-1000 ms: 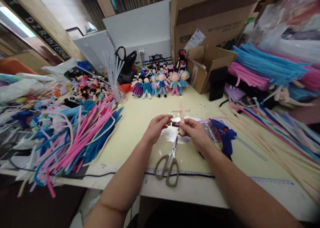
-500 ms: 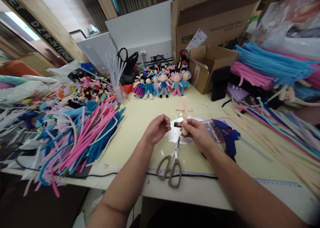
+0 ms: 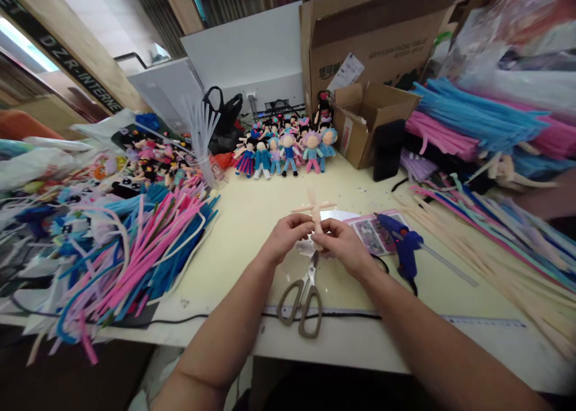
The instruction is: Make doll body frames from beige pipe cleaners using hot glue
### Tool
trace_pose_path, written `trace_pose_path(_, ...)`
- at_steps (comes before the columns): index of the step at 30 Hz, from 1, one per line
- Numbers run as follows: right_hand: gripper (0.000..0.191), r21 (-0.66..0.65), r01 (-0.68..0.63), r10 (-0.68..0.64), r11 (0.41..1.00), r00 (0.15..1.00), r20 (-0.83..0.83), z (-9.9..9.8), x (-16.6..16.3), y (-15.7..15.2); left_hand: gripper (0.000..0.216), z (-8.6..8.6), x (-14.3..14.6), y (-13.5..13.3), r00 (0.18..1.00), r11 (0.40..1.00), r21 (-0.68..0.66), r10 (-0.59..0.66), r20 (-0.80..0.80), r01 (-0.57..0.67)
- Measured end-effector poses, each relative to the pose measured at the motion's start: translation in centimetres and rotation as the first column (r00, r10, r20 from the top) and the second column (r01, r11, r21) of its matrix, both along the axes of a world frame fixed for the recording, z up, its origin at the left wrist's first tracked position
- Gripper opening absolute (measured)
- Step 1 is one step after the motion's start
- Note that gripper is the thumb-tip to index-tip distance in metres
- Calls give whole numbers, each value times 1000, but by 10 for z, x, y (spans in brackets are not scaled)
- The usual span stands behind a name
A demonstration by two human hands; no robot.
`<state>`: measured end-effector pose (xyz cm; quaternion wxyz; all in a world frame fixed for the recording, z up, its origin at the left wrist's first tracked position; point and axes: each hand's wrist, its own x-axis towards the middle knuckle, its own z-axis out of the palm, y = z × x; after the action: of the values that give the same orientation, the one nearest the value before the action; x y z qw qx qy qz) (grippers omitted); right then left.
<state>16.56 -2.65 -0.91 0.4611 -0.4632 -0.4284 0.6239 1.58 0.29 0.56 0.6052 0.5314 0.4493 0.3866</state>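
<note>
While both hands met over the middle of the desk (image 3: 234, 219), the left hand (image 3: 288, 236) and the right hand (image 3: 342, 246) were curled nearly closed, fingertips pinched on the lower part of one pale peach pipe-cleaner figure (image 3: 314, 209), which stood upright between them with its arms spread sideways. One pair of scissors (image 3: 302, 294) lay just near of the hands, blades pointing far. One blue glue gun (image 3: 402, 246) rested to the right, beside a printed card (image 3: 371, 231). At the far edge stood a row of finished dolls (image 3: 285, 147), too crowded to count exactly. Heaps of pink and blue pipe cleaners (image 3: 148, 243) covered the left side; two cardboard boxes (image 3: 373, 117) stood far right.
</note>
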Motion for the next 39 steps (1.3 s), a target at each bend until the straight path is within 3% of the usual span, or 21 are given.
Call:
trace_pose_path(10, 25, 86, -103, 99, 991, 994, 54, -1, 4, 3, 17, -4, -1, 2, 991, 991, 27, 133, -18, -133)
trace_pose_path(18, 27, 113, 1, -6, 994, 999, 38, -1, 3, 4, 26, -2, 3, -2, 999, 999, 16, 46, 2, -46)
trace_pose_path(24, 22, 149, -14, -2, 989, 994, 105, 0, 4, 5, 20, -5, 2, -2, 998, 998, 59, 15, -54, -12)
trace_pose_path(31, 23, 28, -50, 48, 998, 997, 66, 3, 4, 5, 20, -2, 1, -2, 995, 997, 81, -3, -97, 11)
trace_pose_path(39, 28, -74, -116, 110, 990, 990, -85, 2, 9, 3, 34, -1, -1, -3, 997, 997, 14, -72, 28, 72)
